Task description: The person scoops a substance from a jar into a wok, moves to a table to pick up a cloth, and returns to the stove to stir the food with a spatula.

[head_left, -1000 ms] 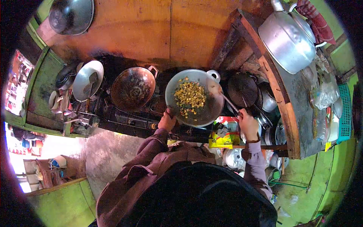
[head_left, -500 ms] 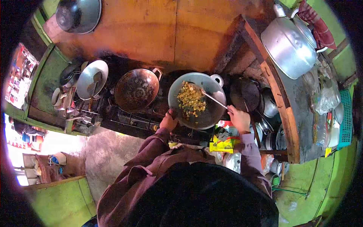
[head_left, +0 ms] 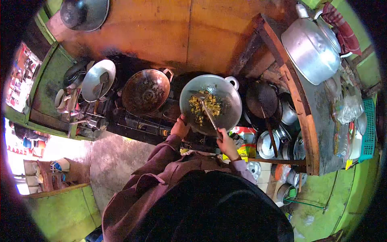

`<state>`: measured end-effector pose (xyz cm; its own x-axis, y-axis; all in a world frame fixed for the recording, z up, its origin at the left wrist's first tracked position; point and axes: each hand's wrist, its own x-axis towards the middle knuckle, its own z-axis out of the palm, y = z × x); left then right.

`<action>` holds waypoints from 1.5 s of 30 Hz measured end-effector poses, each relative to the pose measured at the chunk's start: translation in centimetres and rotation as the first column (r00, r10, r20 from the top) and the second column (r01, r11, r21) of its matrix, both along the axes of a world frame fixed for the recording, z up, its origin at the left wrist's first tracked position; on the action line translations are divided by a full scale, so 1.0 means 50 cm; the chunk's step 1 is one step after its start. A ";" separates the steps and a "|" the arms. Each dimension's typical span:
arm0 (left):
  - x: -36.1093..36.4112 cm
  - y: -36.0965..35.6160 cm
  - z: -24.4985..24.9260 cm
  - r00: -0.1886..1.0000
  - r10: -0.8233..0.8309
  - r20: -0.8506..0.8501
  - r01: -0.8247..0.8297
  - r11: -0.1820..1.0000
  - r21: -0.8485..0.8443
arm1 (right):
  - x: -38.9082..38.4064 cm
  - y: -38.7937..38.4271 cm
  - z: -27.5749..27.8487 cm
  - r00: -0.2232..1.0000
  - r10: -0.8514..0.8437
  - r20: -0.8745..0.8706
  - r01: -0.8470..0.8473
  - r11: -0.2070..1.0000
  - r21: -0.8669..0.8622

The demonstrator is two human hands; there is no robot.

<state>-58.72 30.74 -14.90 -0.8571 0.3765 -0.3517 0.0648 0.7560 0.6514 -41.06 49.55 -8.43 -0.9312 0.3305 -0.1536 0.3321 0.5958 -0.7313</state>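
Observation:
A grey metal wok (head_left: 231, 101) stands on the stove with chopped yellow-brown food (head_left: 215, 105) in its bowl. My left hand (head_left: 180, 129) is closed at the wok's lower left rim, where the handle is hidden by my fingers. In my right hand (head_left: 227, 146) is the dark grip of a metal spatula (head_left: 210, 116), held below the wok's front edge. The spatula's shaft slants up and left over the bowl, and its blade is among the food. A yellow packet (head_left: 244, 152) lies close to my right hand.
Left of the wok sits a browned, empty pan (head_left: 146, 92), then a pale bowl (head_left: 90, 82) with a ladle. Dark pans (head_left: 262, 99) stand to the right. A large kettle (head_left: 312, 50) rests on the raised wooden-edged counter (head_left: 300, 117).
My right hand has moved left and toward my body, swinging the spatula steeper and its blade left through the food. The food has shifted in the wok. My left hand stays at the rim.

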 end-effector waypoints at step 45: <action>0.028 0.010 -0.117 0.999 0.046 -0.014 -0.039 0.944 0.327 | 0.121 0.228 0.200 0.997 0.054 0.052 -0.067 0.951 0.300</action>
<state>-57.30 31.22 -20.74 -0.8807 0.4308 -0.1967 0.0541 0.5042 0.8619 -34.99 60.95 1.59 -0.9455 0.3111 -0.0955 0.3159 0.8063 -0.5002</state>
